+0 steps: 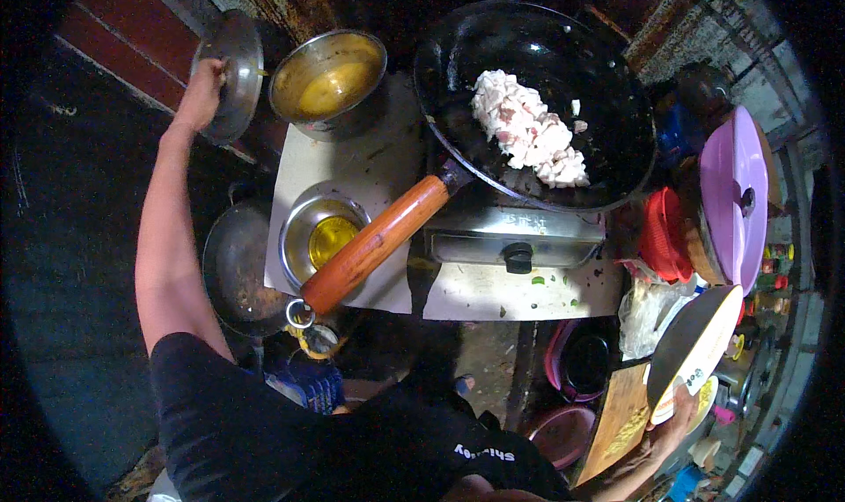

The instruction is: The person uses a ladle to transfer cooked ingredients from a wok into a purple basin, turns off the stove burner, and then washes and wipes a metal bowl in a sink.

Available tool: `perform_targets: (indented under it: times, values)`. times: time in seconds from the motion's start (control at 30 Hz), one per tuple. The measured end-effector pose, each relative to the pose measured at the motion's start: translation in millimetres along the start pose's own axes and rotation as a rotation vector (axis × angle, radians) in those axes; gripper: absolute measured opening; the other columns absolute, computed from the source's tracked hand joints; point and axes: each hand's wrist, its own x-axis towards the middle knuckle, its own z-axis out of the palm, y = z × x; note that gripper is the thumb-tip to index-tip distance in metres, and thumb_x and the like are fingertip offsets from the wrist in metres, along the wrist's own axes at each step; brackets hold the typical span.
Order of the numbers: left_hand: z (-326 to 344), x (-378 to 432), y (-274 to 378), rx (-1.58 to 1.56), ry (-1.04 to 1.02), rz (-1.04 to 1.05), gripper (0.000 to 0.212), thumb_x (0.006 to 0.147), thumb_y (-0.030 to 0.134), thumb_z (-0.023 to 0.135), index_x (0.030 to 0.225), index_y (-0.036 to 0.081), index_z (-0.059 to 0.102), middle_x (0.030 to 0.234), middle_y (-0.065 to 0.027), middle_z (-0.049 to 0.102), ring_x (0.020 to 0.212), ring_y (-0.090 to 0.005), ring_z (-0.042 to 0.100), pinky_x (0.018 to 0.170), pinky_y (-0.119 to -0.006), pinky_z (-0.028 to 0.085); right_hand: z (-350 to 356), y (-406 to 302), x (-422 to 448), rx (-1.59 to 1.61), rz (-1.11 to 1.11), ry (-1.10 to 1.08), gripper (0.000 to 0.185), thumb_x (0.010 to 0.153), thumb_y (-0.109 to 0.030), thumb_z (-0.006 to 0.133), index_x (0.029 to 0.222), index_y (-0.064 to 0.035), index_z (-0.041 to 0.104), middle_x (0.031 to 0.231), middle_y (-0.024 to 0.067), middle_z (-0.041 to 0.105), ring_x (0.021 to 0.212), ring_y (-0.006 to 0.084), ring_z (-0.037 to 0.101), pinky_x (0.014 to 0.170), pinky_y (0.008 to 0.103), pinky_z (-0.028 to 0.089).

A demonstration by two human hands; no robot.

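Note:
Up at the left, my left hand (210,89) grips a round metal lid or basin (241,82), tilted on edge beside a metal pot (284,82) with yellowish contents. Low on the right, my right hand (676,413) holds the rim of a white printed dish (705,353), tipped steeply with its dark side to the left. In the middle, a black wok (610,106) with a wooden handle (379,241) sits over a gas stove (515,238). Diced fatty meat (525,129) lies heaped in it. Partly under the handle, a metal bowl (297,218) contains yellow oil (331,238).
A dark pan (241,267) is at the left, below the counter. A cutting board (610,403) with chopped yellow pieces (627,429) lies by my right hand. Red baskets (663,234), a purple lid (723,198) and a plastic bag (650,314) crowd the right. The wok handle juts toward me.

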Motion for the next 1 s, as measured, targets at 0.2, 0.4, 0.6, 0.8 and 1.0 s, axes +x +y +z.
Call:
perform_targets:
  times: [0.2,0.4,0.6,0.8,1.0]
  values:
    - [52.6,33.0,74.1,0.050,-0.298,0.103,0.029,0.083,0.000,0.042,0.112,0.004,0.047,0.112,-0.0246,0.054,0.106,-0.0384,0.052,0.090,-0.043,0.041,5.6,0.0,-5.3,0.076,-0.042,-0.008,0.057,0.083,-0.013,0.057,0.134,0.0020,0.036,0.115,0.0167,0.054,0.098,0.0252,0.058,0.083,0.0358,0.049]
    - [86.9,54.3,104.3,0.323,-0.353,0.251,0.028,0.082,-0.002,0.041,0.109,0.001,0.045,0.114,-0.0242,0.053,0.112,-0.0374,0.048,0.096,-0.042,0.039,6.9,-5.4,-18.8,-0.022,-0.079,0.086,0.054,0.083,-0.017,0.059,0.131,0.0007,0.039,0.115,0.0165,0.055,0.095,0.0242,0.059,0.077,0.0346,0.051]
    - [105.3,66.4,111.2,0.281,-0.416,0.234,0.030,0.080,-0.002,0.043,0.110,0.000,0.046,0.115,-0.0240,0.052,0.115,-0.0389,0.045,0.096,-0.043,0.038,3.8,-12.7,-31.1,0.010,-0.060,0.164,0.051,0.085,-0.013,0.058,0.130,0.0006,0.038,0.114,0.0167,0.055,0.098,0.0246,0.058,0.082,0.0349,0.049]
    - [133.7,69.0,93.8,0.265,-0.355,0.316,0.038,0.077,-0.004,0.049,0.114,0.005,0.046,0.115,-0.0248,0.050,0.114,-0.0405,0.046,0.093,-0.045,0.039,-4.5,-1.4,-32.5,0.008,-0.080,0.272,0.049,0.086,-0.018,0.057,0.128,0.0005,0.039,0.103,0.0130,0.058,0.078,0.0195,0.059,0.059,0.0283,0.045]
    - [123.8,67.7,78.5,0.031,-0.379,0.281,0.044,0.081,-0.001,0.052,0.124,0.003,0.042,0.122,-0.0240,0.048,0.113,-0.0422,0.045,0.094,-0.045,0.038,-26.4,15.3,-37.2,0.024,-0.130,0.267,0.047,0.085,-0.020,0.058,0.125,0.0016,0.041,0.092,0.0113,0.062,0.057,0.0145,0.060,0.036,0.0224,0.044]
